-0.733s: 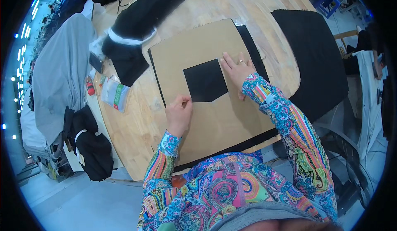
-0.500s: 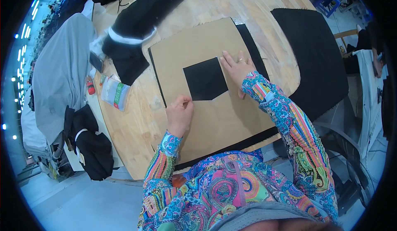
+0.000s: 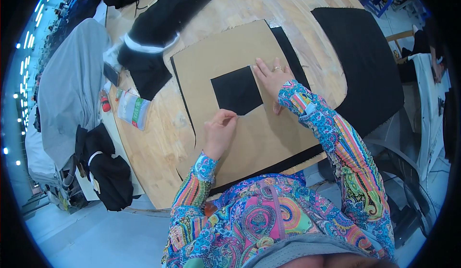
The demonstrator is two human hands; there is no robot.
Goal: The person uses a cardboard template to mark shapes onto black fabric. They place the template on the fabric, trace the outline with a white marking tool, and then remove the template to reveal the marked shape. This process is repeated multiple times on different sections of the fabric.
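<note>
A large brown cardboard template [image 3: 249, 100] lies flat on the wooden bench [image 3: 158, 138], near its front edge, over a sheet of black fabric [image 3: 293, 52] whose margins show along the template's left, right and front sides. A pentagon-shaped cut-out [image 3: 236, 91] in the middle of the template exposes the black fabric beneath. The right hand [image 3: 274, 78] lies palm down on the cardboard just right of the cut-out, its grip released, fingers spread flat and pressing; a ring shows on one finger. The left hand [image 3: 219, 130] sits at the lower point of the cut-out with its grip pinched, thumb and fingertips drawn together at the cut-out's edge; whatever it holds is too small to make out. Both forearms wear multicoloured patterned sleeves. Toward the bench's rear left corner lies a pile of black garment pieces [image 3: 153, 33] with a white band. Near the left edge are a clear packet [image 3: 132, 110] and a small red item [image 3: 105, 103]. A second black sheet [image 3: 370, 61] lies at the right edge. A grey cloth [image 3: 67, 85] drapes beside the bench on the left.
</note>
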